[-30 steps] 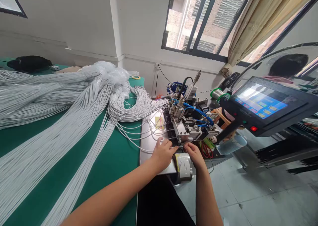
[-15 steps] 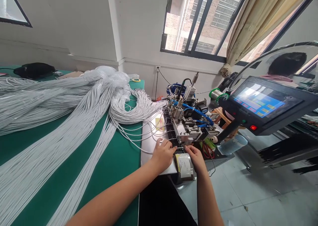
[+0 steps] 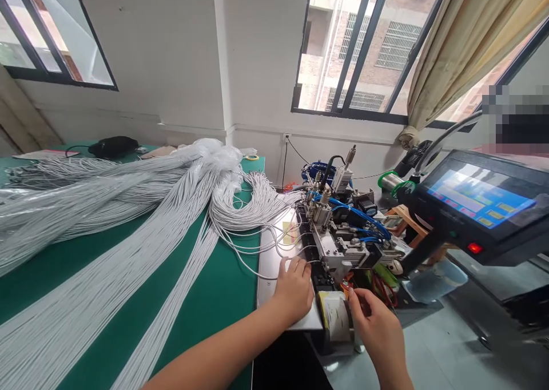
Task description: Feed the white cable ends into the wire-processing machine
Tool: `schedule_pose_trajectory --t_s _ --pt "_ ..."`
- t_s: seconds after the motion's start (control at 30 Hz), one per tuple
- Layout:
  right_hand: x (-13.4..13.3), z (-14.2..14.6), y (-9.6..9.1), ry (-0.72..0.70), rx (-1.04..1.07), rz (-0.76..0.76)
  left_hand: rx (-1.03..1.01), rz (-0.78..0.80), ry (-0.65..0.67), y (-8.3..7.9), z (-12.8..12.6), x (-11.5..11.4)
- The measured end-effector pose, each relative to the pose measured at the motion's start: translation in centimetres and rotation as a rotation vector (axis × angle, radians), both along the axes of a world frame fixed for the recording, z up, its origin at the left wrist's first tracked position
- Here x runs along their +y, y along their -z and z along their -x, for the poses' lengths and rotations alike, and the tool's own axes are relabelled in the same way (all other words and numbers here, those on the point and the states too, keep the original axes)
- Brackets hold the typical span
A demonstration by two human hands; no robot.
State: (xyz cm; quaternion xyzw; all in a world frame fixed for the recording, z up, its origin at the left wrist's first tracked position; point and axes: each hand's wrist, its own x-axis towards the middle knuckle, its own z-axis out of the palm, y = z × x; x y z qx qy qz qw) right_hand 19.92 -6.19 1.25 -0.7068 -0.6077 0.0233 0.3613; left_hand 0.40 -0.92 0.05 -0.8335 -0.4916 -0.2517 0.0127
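Head view: pale cables (image 3: 146,253) stretch over the green table (image 3: 206,298), several looping onto a metal plate (image 3: 266,290). Above the plate, the left hand (image 3: 295,290) bends its fingers beside the machine (image 3: 328,250); whether it grips a cable is hidden. Past a labelled roll (image 3: 337,317), the right hand (image 3: 377,324) holds thumb and forefinger close together, any pinched thing too small to tell.

No legible text. Display screen (image 3: 480,198): blurred interface, wording unreadable. White label (image 3: 337,317) on cylinder (image 3: 350,326) by metal plate's (image 3: 268,301) near right corner: marks too small. Yellow sticker (image 3: 290,234) near plate's right edge: nothing readable.
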Motion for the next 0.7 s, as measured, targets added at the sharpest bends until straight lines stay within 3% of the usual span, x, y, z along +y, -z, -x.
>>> schedule_pose_trajectory --t_s 0.1,0.2,0.3,0.37,0.43,0.57,0.7 --pt "-0.4 0.2 -0.4 -0.009 0.063 -0.143 -0.065 -0.041 0.069 -0.1 0.1 0.2" --pt "-0.9 1.8 -0.4 -0.269 0.149 -0.262 -0.175 -0.064 0.125 0.1 0.3 0.5" --pt "-0.9 3.8 0.4 -0.581 0.107 -0.285 -0.301 -0.079 0.14 0.2 0.4 0.5" --pt "-0.5 4.8 1.4 -0.662 0.06 -0.324 -0.385 -0.084 0.141 0.1 0.4 0.3" --pt "-0.1 5.4 2.4 -0.652 0.014 -0.379 -0.431 -0.076 0.129 -0.4 0.6 0.2" --pt "0.3 5.4 3.7 -0.638 -0.067 -0.455 -0.292 -0.036 -0.006 -2.5 2.0 1.9" --pt "0.4 5.3 4.4 -0.627 -0.11 -0.579 -0.042 -0.028 -0.324 -3.7 5.8 7.6"
